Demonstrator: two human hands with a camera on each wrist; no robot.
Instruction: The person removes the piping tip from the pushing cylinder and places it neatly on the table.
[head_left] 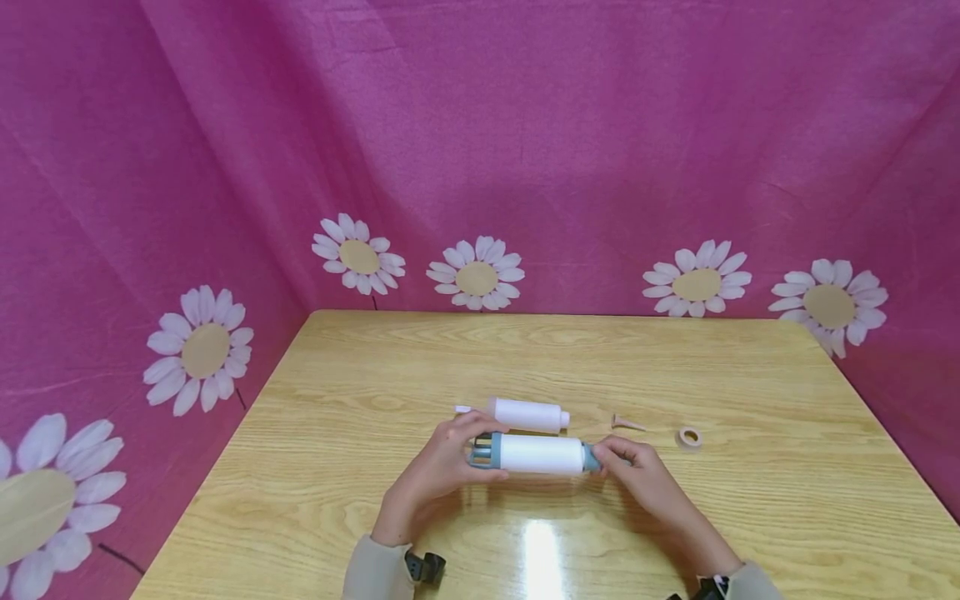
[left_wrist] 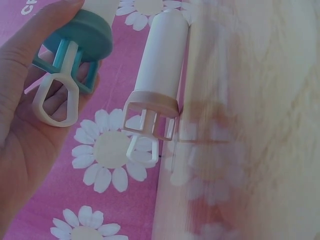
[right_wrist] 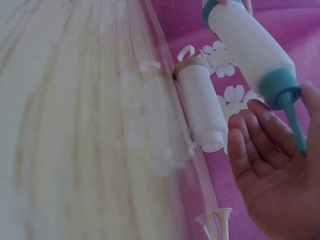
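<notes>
My left hand grips the teal handle end of a white icing syringe. In the left wrist view, the fingers lie around its teal cap, and a pale plunger loop sticks out over the palm. At the other end, my right hand pinches the teal collar between thumb and forefinger. A thin teal nozzle extends from this collar over the right palm. The syringe is held level, crosswise in front of me.
Just behind lies a second white syringe with a pinkish cap and a bare neck. To its right on the wooden table lie a pinkish nozzle and a pinkish ring. A magenta flowered cloth hangs behind the table.
</notes>
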